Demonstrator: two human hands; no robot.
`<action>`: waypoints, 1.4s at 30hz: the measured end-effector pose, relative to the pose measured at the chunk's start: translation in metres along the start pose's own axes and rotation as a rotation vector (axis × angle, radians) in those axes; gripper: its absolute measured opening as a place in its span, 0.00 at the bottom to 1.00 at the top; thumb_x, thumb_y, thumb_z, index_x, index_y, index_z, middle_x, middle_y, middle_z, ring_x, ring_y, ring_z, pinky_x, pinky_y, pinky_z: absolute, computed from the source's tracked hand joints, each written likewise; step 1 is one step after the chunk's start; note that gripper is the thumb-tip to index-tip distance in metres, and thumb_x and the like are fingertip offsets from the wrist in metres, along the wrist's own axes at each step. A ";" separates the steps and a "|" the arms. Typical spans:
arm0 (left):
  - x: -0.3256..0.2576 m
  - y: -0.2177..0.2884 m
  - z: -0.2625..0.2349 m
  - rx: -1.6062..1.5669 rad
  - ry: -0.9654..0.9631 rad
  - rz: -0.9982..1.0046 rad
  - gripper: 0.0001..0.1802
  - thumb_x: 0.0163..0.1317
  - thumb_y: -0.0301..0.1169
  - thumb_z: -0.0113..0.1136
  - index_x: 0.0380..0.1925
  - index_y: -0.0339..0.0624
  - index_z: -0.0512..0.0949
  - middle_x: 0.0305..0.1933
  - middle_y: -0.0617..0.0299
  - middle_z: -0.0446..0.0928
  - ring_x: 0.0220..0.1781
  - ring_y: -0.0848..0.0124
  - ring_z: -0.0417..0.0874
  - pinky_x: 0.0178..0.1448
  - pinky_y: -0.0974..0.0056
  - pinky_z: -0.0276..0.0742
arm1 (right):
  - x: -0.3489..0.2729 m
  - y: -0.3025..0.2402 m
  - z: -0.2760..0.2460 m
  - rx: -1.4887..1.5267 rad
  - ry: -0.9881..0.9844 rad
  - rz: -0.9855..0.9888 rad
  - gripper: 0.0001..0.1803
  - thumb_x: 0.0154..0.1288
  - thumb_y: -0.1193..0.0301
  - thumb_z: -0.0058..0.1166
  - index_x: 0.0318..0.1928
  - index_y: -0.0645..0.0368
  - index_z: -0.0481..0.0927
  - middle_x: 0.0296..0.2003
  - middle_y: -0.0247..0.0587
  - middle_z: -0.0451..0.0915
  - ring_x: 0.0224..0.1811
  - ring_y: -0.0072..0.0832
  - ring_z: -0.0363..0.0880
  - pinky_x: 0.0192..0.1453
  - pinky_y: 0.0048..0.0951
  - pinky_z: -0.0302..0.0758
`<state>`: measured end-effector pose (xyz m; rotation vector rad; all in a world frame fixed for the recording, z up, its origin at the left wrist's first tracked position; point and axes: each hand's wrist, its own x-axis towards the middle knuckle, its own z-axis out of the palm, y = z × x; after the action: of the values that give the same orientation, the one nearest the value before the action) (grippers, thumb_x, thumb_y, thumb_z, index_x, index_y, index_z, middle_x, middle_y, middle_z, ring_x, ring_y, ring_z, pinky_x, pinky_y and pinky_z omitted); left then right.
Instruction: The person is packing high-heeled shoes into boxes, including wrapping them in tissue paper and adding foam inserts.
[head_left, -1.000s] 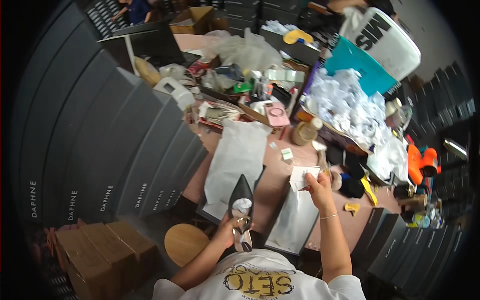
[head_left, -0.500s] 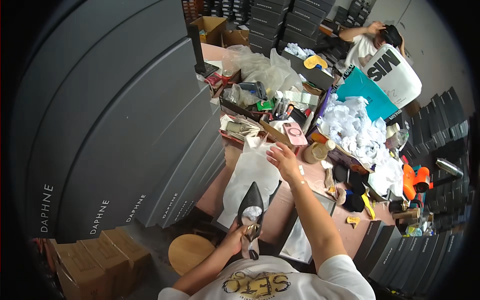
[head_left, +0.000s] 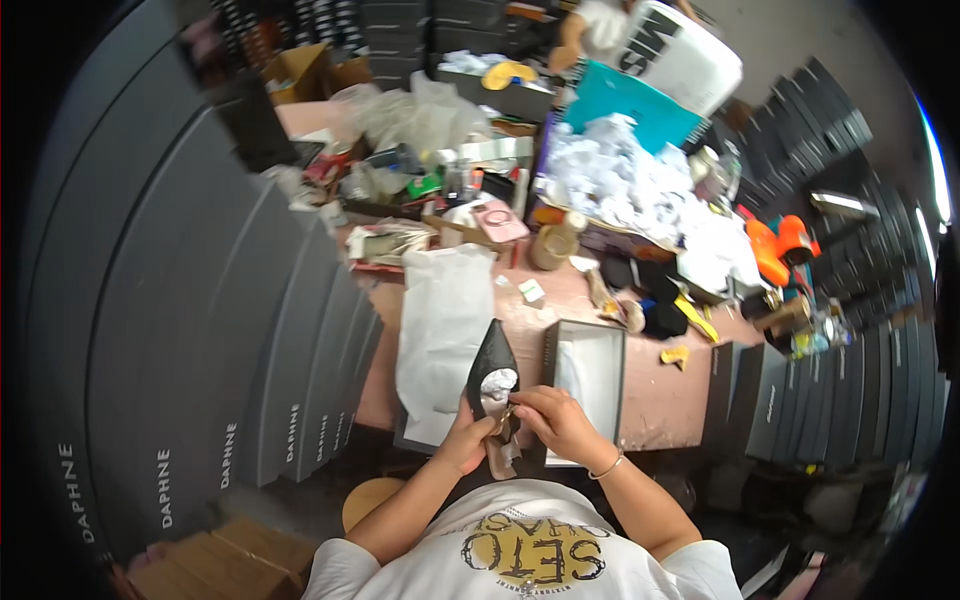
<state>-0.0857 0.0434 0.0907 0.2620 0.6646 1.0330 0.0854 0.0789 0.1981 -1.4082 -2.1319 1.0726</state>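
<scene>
A black pointed shoe is held toe-away in front of my shirt, with a wad of white paper stuffed in its opening. My left hand is closed around the shoe's side. The fingers of my right hand pinch the strap at a gold-coloured buckle; the fingertips partly cover it. Just beyond the shoe, a sheet of white tissue paper lies over a dark tray or lid. To the right of the shoe stands an open grey shoebox with white paper inside.
Tall stacks of dark shoeboxes close in on the left, more boxes on the right. Across the pink table are a pink phone, a jar, crumpled white paper and an orange tool. A person is at the back.
My right hand has come back from the far end of the white paper to the shoe's strap. The shoe stays in my left hand. The whole view has shifted.
</scene>
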 end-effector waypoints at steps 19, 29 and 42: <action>-0.009 -0.044 0.046 -0.464 0.018 -0.182 0.25 0.65 0.37 0.52 0.60 0.38 0.64 0.42 0.50 0.72 0.32 0.68 0.74 0.33 0.67 0.78 | -0.093 0.170 -0.021 0.542 -0.078 0.387 0.41 0.63 0.65 0.60 0.70 0.59 0.53 0.57 0.54 0.70 0.48 0.31 0.78 0.50 0.28 0.76; 0.008 -0.020 0.088 -0.805 -0.561 -0.354 0.41 0.61 0.31 0.60 0.71 0.50 0.50 0.44 0.48 0.69 0.29 0.67 0.72 0.29 0.68 0.75 | -0.124 0.089 -0.007 0.984 -0.214 0.206 0.21 0.66 0.70 0.57 0.56 0.64 0.71 0.45 0.38 0.77 0.46 0.22 0.76 0.52 0.23 0.74; 0.018 -0.009 0.078 -0.517 -0.550 -0.355 0.43 0.64 0.36 0.58 0.72 0.51 0.43 0.39 0.47 0.69 0.24 0.67 0.75 0.22 0.68 0.76 | -0.120 0.037 0.004 0.869 -0.165 0.050 0.19 0.64 0.71 0.58 0.53 0.63 0.72 0.40 0.37 0.80 0.40 0.20 0.78 0.48 0.23 0.76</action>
<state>-0.0251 0.0623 0.1396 -0.0323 -0.0660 0.7099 0.1575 -0.0223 0.1802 -0.9572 -1.3914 1.8674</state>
